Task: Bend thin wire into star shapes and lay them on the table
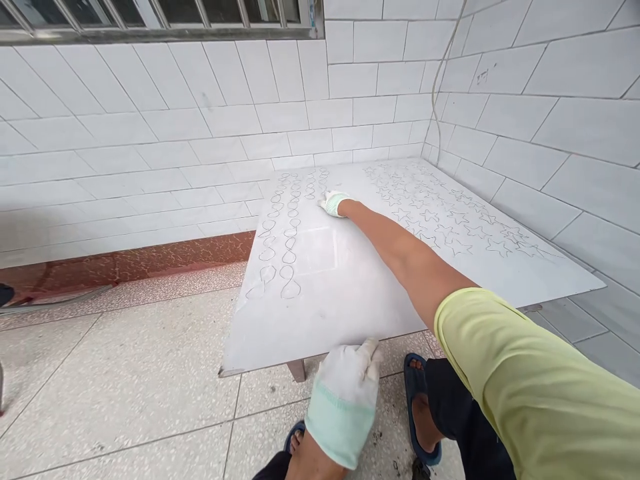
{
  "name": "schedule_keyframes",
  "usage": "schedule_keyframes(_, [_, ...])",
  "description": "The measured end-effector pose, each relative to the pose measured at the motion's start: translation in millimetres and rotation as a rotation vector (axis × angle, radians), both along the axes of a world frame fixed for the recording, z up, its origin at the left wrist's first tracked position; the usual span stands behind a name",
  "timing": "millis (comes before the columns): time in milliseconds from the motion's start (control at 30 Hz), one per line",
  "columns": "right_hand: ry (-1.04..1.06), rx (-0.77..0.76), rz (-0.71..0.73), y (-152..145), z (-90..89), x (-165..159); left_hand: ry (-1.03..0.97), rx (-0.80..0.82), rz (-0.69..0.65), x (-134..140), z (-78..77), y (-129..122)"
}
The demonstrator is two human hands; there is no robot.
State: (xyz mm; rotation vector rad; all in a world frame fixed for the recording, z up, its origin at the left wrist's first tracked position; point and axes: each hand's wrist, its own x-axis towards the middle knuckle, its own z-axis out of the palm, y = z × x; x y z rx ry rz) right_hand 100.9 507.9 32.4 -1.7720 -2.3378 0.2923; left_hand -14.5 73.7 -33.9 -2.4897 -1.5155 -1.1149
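A large white board (345, 307) lies as a tabletop. Thin dark figure-eight outlines (290, 243) run in columns on its left half, and star outlines (430, 213) cover the right rear part; whether they are drawn or made of wire I cannot tell. My right hand (333, 202), in a white glove with a mint cuff, reaches far over the board beside the figure-eight columns. Its fingers look drawn together, and what they hold is too small to make out. At the front edge is my left hand (345, 373), gloved alike, fingers curled closed, their contents hidden.
A white tiled wall (210, 140) stands behind the board, another (565, 133) at its right. A cable (436, 87) hangs in the corner. Below are a table leg (297, 371), the speckled floor (125, 373) and my sandalled feet (423, 413). A barred window (165, 17) is top left.
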Motion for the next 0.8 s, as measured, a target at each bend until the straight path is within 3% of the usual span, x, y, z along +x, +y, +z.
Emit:
schedule_keyframes(100, [-0.021,-0.011,0.050,-14.9,-4.4,4.6,0.000,-0.002,-0.007,-3.9,-2.1,1.2])
schedule_keyframes(200, [-0.050,0.025,0.081,-53.3,-10.3,10.3,-0.004,-0.007,-0.040,-6.4,-3.7,3.4])
schedule_keyframes(333, [-0.074,0.058,0.110,-137.0,-22.1,21.9,-0.025,-0.143,0.010,-8.3,-6.0,7.2])
schedule_keyframes(433, [-0.123,0.149,0.214,-214.1,-28.1,36.5,-0.115,-0.312,0.181,-10.3,-3.1,10.5])
schedule_keyframes(533, [-0.102,0.229,0.324,-288.0,-30.3,55.5,-0.289,-0.425,0.351,-13.5,10.9,15.2])
schedule_keyframes(633, [-0.061,0.292,0.364,-342.6,-34.3,72.3,-0.393,-0.440,0.488,-13.9,33.7,24.7])
schedule_keyframes(800, [-0.059,0.395,0.313,-383.3,-49.1,77.5,-0.368,-0.510,0.465,-0.2,59.0,58.7])
